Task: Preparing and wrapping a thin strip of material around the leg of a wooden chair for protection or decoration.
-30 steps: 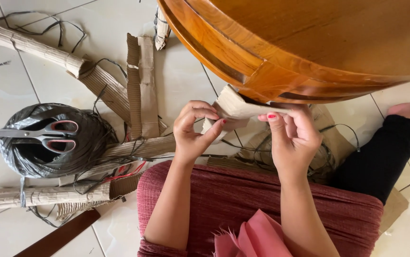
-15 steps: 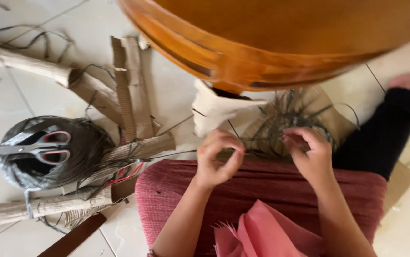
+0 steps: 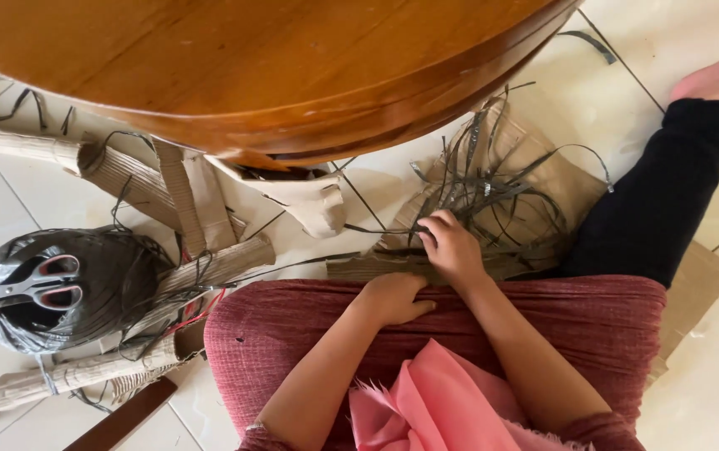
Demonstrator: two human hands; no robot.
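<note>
Hands [image 3: 426, 271] rest beside dark strips [image 3: 493, 179] on brown cardboard [image 3: 564, 179].

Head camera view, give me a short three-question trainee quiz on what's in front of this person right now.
1. True or false: the scissors lie on the dark coil of strapping.
2. What is the right hand touching? A) the scissors B) the loose dark strips C) the wooden table
3. Where does the left hand rest?

Key
1. True.
2. B, the loose strips lying on flat cardboard.
3. On the red cloth over the person's lap, fingers curled.
</note>
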